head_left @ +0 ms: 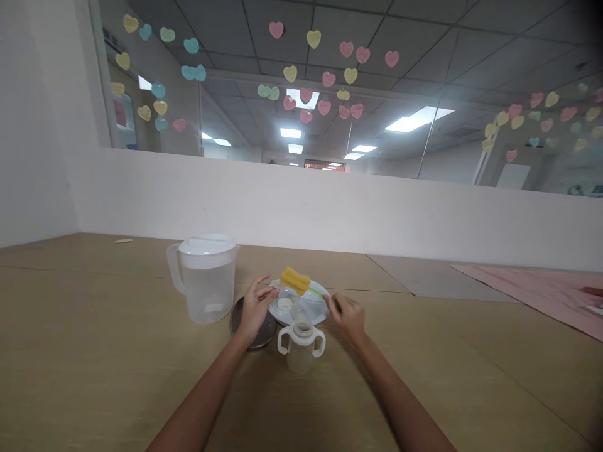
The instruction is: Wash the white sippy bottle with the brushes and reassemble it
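My right hand (347, 317) is closed around the green handle of a bottle brush with a yellow sponge head (295, 280). The sponge is held over a pale plate (321, 314) and points left. My left hand (257, 306) is beside the sponge, fingers curled together at a small whitish piece I cannot make out. On the plate lies a white ring (285, 304) among clear parts. In front of the plate, between my forearms, a clear baby bottle with two white handles (300, 355) stands upright with no cap on. A dark round dish (266, 333) lies partly under my left hand.
A lidded clear plastic pitcher (210, 289) holding clear liquid stands left of my left hand. A pink cloth (527, 289) covers the table at far right, where part of another person's hand (592, 291) shows. A white wall (306, 207) with windows rises behind.
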Tool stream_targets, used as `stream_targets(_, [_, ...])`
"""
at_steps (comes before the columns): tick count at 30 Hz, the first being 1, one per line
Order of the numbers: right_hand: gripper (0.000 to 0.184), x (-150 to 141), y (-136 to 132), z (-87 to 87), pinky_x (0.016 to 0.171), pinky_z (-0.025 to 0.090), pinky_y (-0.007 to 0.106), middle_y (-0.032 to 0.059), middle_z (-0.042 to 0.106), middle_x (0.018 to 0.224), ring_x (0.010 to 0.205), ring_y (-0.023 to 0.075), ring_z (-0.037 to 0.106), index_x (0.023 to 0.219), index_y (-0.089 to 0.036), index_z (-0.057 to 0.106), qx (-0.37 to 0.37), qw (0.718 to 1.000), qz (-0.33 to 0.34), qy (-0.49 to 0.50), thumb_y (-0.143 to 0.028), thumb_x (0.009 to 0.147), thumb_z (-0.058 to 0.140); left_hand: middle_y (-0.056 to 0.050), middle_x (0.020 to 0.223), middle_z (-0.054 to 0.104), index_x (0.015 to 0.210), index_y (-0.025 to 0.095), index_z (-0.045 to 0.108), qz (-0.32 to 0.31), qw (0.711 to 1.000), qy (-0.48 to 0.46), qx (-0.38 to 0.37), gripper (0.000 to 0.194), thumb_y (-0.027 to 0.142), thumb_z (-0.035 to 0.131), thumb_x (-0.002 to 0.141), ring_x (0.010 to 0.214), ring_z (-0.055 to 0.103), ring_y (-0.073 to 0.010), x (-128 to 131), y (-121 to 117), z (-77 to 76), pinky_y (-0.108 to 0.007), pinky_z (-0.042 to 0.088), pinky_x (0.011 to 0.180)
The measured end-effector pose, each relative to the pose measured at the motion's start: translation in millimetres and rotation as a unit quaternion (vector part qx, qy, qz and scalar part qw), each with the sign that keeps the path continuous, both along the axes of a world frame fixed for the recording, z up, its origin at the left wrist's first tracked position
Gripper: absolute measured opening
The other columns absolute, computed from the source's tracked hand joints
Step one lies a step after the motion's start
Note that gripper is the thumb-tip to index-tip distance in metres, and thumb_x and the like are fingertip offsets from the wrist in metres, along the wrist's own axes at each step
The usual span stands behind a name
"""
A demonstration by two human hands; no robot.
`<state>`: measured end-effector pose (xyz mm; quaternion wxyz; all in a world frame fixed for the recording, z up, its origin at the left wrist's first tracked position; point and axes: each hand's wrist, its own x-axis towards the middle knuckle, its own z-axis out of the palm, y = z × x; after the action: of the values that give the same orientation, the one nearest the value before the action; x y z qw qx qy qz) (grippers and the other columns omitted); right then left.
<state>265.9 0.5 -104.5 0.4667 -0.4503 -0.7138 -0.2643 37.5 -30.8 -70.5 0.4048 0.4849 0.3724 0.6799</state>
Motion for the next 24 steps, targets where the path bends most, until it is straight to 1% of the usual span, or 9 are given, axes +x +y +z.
stream_targets(3, [0.051, -0.8, 3.2, -4.4, 0.048, 0.023, 0.023, 0.0019, 0.055, 0.047, 0.042, 0.0092, 0.044, 0.058, -0.016, 0.057, -0.002, 1.0, 0.005, -0.026, -0.044, 0.092, 0.031, -0.005, 0.083, 0.069, 0.117, 0.018, 0.047, -0.014, 1.0, -0.017, -0.015, 0.06, 0.03, 0.07, 0.062, 0.075, 0.062, -0.0142, -0.4, 1.0, -2.6, -0.023, 0.044, 0.068])
stream_targets(8, [0.053, -2.2, 3.2, -6.1, 0.047, 0.022, 0.023, 0.0023, 0.057, 0.049, 0.041, 0.0093, 0.045, 0.059, -0.016, 0.059, -0.021, 0.999, -0.031, 0.018, -0.046, 0.092, 0.031, -0.006, 0.086, 0.069, 0.117, 0.018, 0.048, -0.015, 0.998, -0.056, -0.035, 0.057, 0.028, 0.07, 0.065, 0.08, 0.062, -0.0143, -0.7, 4.7, -7.4, -0.023, 0.045, 0.071])
stream_targets(11, [0.054, -6.2, 0.3, -5.0, 0.047, 0.021, 0.023, 0.0019, 0.054, 0.045, 0.04, 0.0085, 0.044, 0.055, -0.016, 0.058, -0.016, 1.0, -0.006, -0.009, -0.044, 0.093, 0.03, -0.007, 0.094, 0.067, 0.115, 0.019, 0.049, -0.028, 0.991, -0.123, -0.041, 0.05, 0.023, 0.067, 0.069, 0.087, 0.062, -0.015, -2.5, 7.0, -7.6, -0.025, 0.047, 0.078])
stream_targets(14, [0.056, -7.6, 1.6, -5.0, 0.047, 0.019, 0.024, 0.002, 0.053, 0.042, 0.038, 0.0081, 0.042, 0.051, -0.016, 0.056, -0.001, 0.998, 0.008, -0.065, -0.044, 0.093, 0.03, -0.008, 0.11, 0.062, 0.109, 0.02, 0.052, -0.05, 0.977, -0.202, -0.052, 0.037, 0.016, 0.062, 0.074, 0.092, 0.061, -0.015, -6.3, 8.3, -4.5, -0.027, 0.048, 0.081])
stream_targets(17, [0.059, -1.7, 7.1, -4.8, 0.047, 0.018, 0.025, 0.0028, 0.053, 0.041, 0.037, 0.0081, 0.041, 0.048, -0.016, 0.055, 0.005, 0.995, 0.006, -0.1, -0.045, 0.093, 0.029, -0.006, 0.122, 0.054, 0.1, 0.02, 0.056, -0.071, 0.959, -0.267, -0.058, 0.024, 0.013, 0.058, 0.077, 0.086, 0.062, -0.0122, -13.1, 10.2, 0.8, -0.027, 0.051, 0.077])
stream_targets(19, [0.061, 4.4, 10.4, -4.1, 0.047, 0.018, 0.025, 0.0036, 0.054, 0.041, 0.038, 0.0083, 0.041, 0.047, -0.016, 0.055, -0.002, 0.995, -0.003, -0.1, -0.046, 0.092, 0.028, -0.006, 0.123, 0.053, 0.098, 0.02, 0.055, -0.063, 0.951, -0.298, -0.051, 0.021, 0.012, 0.056, 0.078, 0.077, 0.061, -0.0081, -19.1, 11.8, 4.2, -0.022, 0.052, 0.069])
stream_targets(21, [0.061, 9.3, 11.9, -3.0, 0.048, 0.018, 0.025, 0.0046, 0.055, 0.043, 0.039, 0.0088, 0.041, 0.049, -0.016, 0.056, -0.019, 0.996, -0.024, -0.081, -0.048, 0.092, 0.027, -0.006, 0.119, 0.056, 0.101, 0.02, 0.053, -0.029, 0.957, -0.286, -0.045, 0.023, 0.012, 0.055, 0.079, 0.066, 0.059, -0.0045, -25.7, 13.5, 6.2, -0.015, 0.049, 0.056])
stream_targets(22, [0.06, 10.6, 11.7, -2.3, 0.048, 0.018, 0.025, 0.0051, 0.055, 0.044, 0.04, 0.0092, 0.042, 0.05, -0.016, 0.057, -0.033, 0.997, -0.034, -0.068, -0.048, 0.092, 0.027, -0.006, 0.116, 0.057, 0.105, 0.02, 0.051, -0.004, 0.965, -0.257, -0.047, 0.026, 0.014, 0.054, 0.08, 0.062, 0.058, -0.0036, -28.8, 14.2, 6.4, -0.014, 0.047, 0.051])
stream_targets(24, [0.057, 11.2, 9.6, -0.6, 0.049, 0.018, 0.025, 0.006, 0.057, 0.048, 0.042, 0.0102, 0.044, 0.055, -0.016, 0.058, -0.067, 0.996, -0.051, -0.039, -0.046, 0.092, 0.028, -0.007, 0.11, 0.06, 0.115, 0.02, 0.044, 0.058, 0.987, -0.138, -0.065, 0.034, 0.02, 0.053, 0.081, 0.057, 0.057, -0.0042, -34.4, 15.5, 4.8, -0.014, 0.044, 0.045])
